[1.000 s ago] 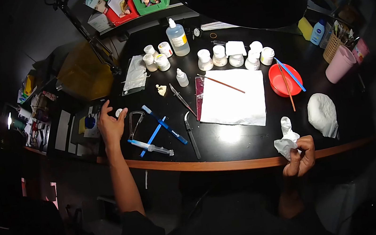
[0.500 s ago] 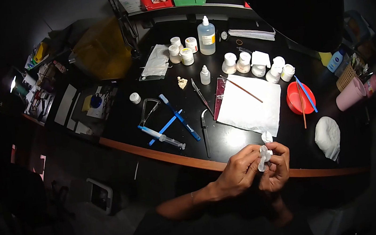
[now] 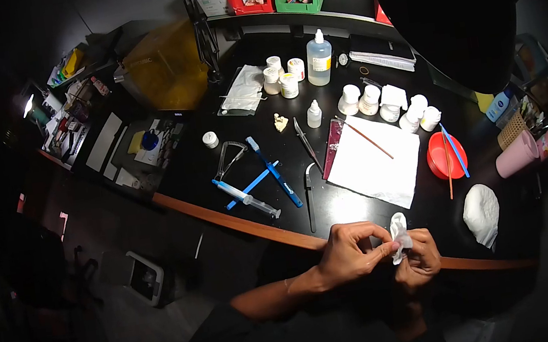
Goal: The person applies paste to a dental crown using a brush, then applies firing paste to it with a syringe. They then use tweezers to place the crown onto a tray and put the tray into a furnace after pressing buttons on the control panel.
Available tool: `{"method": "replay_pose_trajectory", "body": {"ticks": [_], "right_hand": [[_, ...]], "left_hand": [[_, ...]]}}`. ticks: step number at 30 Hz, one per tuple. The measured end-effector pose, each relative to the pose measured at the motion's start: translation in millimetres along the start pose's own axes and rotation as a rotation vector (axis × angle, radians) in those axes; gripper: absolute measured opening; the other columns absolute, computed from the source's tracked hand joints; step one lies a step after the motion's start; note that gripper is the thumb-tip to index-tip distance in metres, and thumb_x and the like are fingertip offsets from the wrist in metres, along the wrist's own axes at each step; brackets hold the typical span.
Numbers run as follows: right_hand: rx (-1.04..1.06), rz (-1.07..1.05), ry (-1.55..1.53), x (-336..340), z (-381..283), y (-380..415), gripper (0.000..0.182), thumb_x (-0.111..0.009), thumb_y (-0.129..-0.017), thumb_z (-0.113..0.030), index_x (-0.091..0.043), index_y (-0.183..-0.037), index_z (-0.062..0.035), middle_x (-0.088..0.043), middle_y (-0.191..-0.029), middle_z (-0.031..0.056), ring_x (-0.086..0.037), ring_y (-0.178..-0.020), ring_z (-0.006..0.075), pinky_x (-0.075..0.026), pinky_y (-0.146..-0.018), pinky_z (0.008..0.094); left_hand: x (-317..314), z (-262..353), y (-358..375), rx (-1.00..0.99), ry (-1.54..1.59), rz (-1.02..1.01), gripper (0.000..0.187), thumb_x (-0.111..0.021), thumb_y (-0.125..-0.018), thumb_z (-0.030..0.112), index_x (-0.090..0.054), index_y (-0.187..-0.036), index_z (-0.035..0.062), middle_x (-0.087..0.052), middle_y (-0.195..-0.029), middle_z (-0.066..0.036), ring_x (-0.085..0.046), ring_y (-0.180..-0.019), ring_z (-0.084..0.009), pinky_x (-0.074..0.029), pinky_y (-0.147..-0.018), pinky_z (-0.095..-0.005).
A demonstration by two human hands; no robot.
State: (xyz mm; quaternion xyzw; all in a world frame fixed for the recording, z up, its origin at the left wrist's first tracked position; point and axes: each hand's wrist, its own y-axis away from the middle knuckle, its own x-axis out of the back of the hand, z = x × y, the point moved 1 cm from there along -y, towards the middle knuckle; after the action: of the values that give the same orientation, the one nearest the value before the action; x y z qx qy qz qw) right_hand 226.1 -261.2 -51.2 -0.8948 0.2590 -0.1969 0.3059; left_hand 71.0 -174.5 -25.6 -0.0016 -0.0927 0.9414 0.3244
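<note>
My left hand (image 3: 354, 252) pinches the near side of a small crumpled white tissue (image 3: 398, 225) between thumb and fingertips. On its other side my right hand (image 3: 418, 259) is closed round the tissue's lower part, fingers curled. Whether something sits inside the folds I cannot make out. Both hands are over the front edge of the desk, just below a white paper sheet (image 3: 379, 169). A thin brown brush (image 3: 370, 137) lies across that sheet.
Left of the sheet lie a blue syringe (image 3: 248, 198), a blue-handled brush (image 3: 276, 174) and metal tweezers (image 3: 307, 140). Right are a red bowl (image 3: 436, 162) and a white wad (image 3: 482, 213). A clear bottle (image 3: 319, 61) and several white-capped jars (image 3: 368, 100) stand behind. A black lamp (image 3: 454, 16) overhangs.
The view has shifted, so the desk sits slightly right and lower. In my hands the white tissue has been turned and stands more upright; my left fingers have shifted on it.
</note>
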Motion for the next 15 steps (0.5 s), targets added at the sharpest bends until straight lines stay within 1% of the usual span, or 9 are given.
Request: {"method": "replay_pose_trajectory", "body": {"ticks": [3,4,6,8,10,11,12,13,15], "right_hand": [[-0.025,0.043,0.105,6.3,1.7,-10.1,0.023,-0.067,-0.077,0.013,-0.073,-0.096,0.0013,-0.069,-0.094,0.0138,-0.065,-0.086,0.0261,-0.053,-0.076,0.0336],[-0.036,0.001,0.264,11.6,-3.2,-18.6,0.023,-0.066,-0.076,0.012,-0.073,-0.094,0.0014,-0.069,-0.093,0.0139,-0.065,-0.088,0.0287,-0.053,-0.077,0.0344],[-0.068,-0.03,0.438,19.6,6.9,-19.8,0.031,-0.064,-0.074,0.01,-0.076,-0.1,0.0005,-0.071,-0.102,0.0155,-0.062,-0.1,0.0311,-0.051,-0.088,0.0385],[-0.074,-0.021,0.535,23.9,4.8,-23.8,0.037,-0.06,-0.073,0.008,-0.077,-0.105,-0.0004,-0.07,-0.114,0.0173,-0.059,-0.108,0.0331,-0.048,-0.095,0.0414],[-0.02,0.028,0.595,26.0,-15.0,-37.6,0.041,-0.057,-0.073,0.007,-0.077,-0.108,-0.001,-0.067,-0.123,0.0186,-0.056,-0.114,0.0351,-0.046,-0.1,0.0437],[-0.003,0.055,0.54,29.6,-20.2,-39.7,0.045,-0.052,-0.071,0.005,-0.076,-0.109,-0.0012,-0.063,-0.129,0.0212,-0.054,-0.115,0.0328,-0.044,-0.1,0.0431],[-0.022,0.105,0.385,30.6,-31.3,-42.7,0.037,-0.056,-0.077,0.003,-0.076,-0.108,-0.0013,-0.064,-0.125,0.0217,-0.056,-0.112,0.0294,-0.045,-0.098,0.0413],[-0.043,0.165,0.231,26.9,-49.7,-49.7,0.03,-0.06,-0.083,0.0,-0.076,-0.108,-0.0014,-0.064,-0.122,0.0223,-0.057,-0.108,0.026,-0.046,-0.096,0.0394],[-0.116,0.102,-0.319,19.0,-82.9,-61.6,0.018,-0.065,-0.097,-0.013,-0.075,-0.105,-0.0012,-0.064,-0.116,0.0209,-0.058,-0.099,0.0206,-0.047,-0.09,0.0342]], "left_hand": [[10.7,17.3,7.1,-0.146,-0.11,0.008,0.019,-0.083,-0.088,0.008,-0.077,-0.104,0.0009,-0.075,-0.088,-0.011,-0.066,-0.062,-0.0071,-0.051,-0.055,-0.0221],[18.7,20.3,11.5,-0.179,-0.124,-0.006,0.022,-0.083,-0.088,0.007,-0.076,-0.107,0.0005,-0.075,-0.089,-0.011,-0.066,-0.061,-0.0075,-0.051,-0.055,-0.0224],[37.3,22.7,20.7,-0.237,-0.134,-0.034,0.025,-0.084,-0.087,0.008,-0.075,-0.108,-0.0015,-0.075,-0.093,-0.013,-0.067,-0.061,-0.0088,-0.051,-0.055,-0.0225],[58.2,14.6,28.3,-0.347,-0.138,0.015,0.027,-0.087,-0.085,0.013,-0.075,-0.106,-0.0007,-0.075,-0.092,-0.012,-0.067,-0.065,-0.0094,-0.05,-0.055,-0.0217],[75.4,7.6,37.6,-0.352,-0.156,0.206,0.025,-0.086,-0.087,0.02,-0.075,-0.1,0.0012,-0.073,-0.086,-0.01,-0.064,-0.066,-0.0089,-0.048,-0.057,-0.0197],[87.0,2.5,39.5,-0.397,-0.131,0.278,0.022,-0.086,-0.085,0.01,-0.076,-0.103,0.0025,-0.073,-0.086,-0.007,-0.065,-0.064,-0.0056,-0.044,-0.051,-0.0176],[97.3,1.2,41.0,-0.426,-0.23,0.389,0.02,-0.083,-0.088,0.009,-0.075,-0.104,0.0003,-0.072,-0.085,-0.007,-0.066,-0.07,-0.007,-0.045,-0.053,-0.0175],[101.7,3.7,45.4,-0.356,-0.262,0.517,0.029,-0.08,-0.092,0.024,-0.071,-0.102,-0.0022,-0.069,-0.084,-0.008,-0.064,-0.071,-0.0114,-0.049,-0.065,-0.0209],[127.0,-9.7,54.0,-0.416,-0.339,0.614,0.031,-0.075,-0.096,0.022,-0.068,-0.109,-0.0047,-0.064,-0.085,-0.008,-0.049,-0.061,-0.0066,-0.037,-0.056,-0.017]]}}
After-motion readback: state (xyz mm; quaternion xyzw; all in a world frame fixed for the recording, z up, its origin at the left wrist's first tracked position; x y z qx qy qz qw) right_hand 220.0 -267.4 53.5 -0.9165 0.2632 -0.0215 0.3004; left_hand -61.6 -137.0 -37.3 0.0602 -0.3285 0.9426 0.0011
